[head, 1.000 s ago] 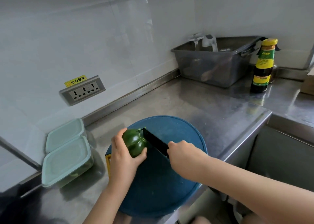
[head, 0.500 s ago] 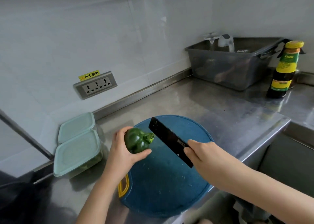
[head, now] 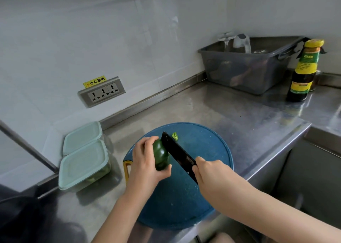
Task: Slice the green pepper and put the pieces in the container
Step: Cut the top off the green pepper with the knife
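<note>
A dark green pepper lies on a round blue cutting board. My left hand grips it from the left, fingers over the top and thumb under its near end. My right hand holds a black knife by the handle. The blade stands against the pepper's right end. A small light-green stem piece lies on the board just beyond the blade. Two lidded pale-green containers sit on the counter left of the board.
A steel counter runs along a white tiled wall with a socket strip. A grey plastic tub holding glassware stands at the back right. A dark sauce bottle is beside it. The counter edge drops off at the right.
The knife came down from a raised position onto the pepper's stem end. The stem piece now lies apart on the board. My left hand still grips the pepper.
</note>
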### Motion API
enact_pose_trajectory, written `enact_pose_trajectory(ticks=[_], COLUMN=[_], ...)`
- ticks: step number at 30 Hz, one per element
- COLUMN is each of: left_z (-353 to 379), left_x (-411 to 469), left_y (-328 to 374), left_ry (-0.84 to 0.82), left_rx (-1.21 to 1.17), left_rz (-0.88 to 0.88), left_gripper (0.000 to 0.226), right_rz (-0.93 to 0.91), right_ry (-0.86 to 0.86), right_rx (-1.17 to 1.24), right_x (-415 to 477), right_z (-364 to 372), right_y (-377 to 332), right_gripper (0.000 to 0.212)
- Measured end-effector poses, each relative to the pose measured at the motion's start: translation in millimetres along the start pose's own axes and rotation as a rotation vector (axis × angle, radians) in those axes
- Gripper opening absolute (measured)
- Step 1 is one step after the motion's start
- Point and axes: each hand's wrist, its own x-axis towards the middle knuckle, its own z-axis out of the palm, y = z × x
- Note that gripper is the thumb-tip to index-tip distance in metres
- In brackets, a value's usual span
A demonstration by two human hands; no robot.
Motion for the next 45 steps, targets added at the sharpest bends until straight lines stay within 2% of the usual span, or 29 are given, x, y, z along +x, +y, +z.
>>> enact_pose_trajectory(ticks=[4,7,9,23,26,28,30,32,35,37,39,45], left_z=[1,1,0,3,3,-1,-5,-9,-16,-19,-20,-25], left_x=[-5,-4,-4,-9,-9,-7,-3,-1,1,3,4,10], left_y=[4,7,10,13,10,5,-4,-13,-22,-24,-24,-29], left_ry=[-0.004,0.001,0.010,0.090,0.079,0.059,0.013,-0.037,-0.099,-0.115,-0.124,-0.147], left_rx=[0.035,0.075,0.100,-0.019,-0.042,-0.167,-0.338,-0.442,-0.530,-0.555,-0.576,-0.675], left_rz=[0.031,0.044,0.048,-0.006,-0.049,-0.149,-0.242,-0.290,-0.330,-0.347,-0.366,-0.446], left_gripper=[0.080,0.080,0.080,0.078,0.076,0.075,0.075,0.076,0.076,0.076,0.076,0.077], right_rz=[0.012,0.003,-0.012,0.044,0.049,0.060,0.059,0.040,0.062,0.075,0.068,0.035], right_ry=[0.009,0.008,-0.004,-0.024,-0.060,-0.002,0.126,0.249,0.305,0.306,0.323,0.262], right_rx=[-0.044,-0.081,-0.084,0.009,0.111,0.226,0.261,0.082,-0.245,-0.364,-0.402,-0.419], right_x=[-1,-3,-4,6,11,15,25,43,76,101,124,160], right_z=[9,8,5,10,-3,-18,-32,-40,-45,-42,-39,-33], right_y=[0,-3,-7,-11,-7,-1,9,24,46,60,71,85], right_gripper=[0.035,0.015,0.011,0.012,0.023,0.026,0.030,0.027,0.006,0.011,0.021,0.025])
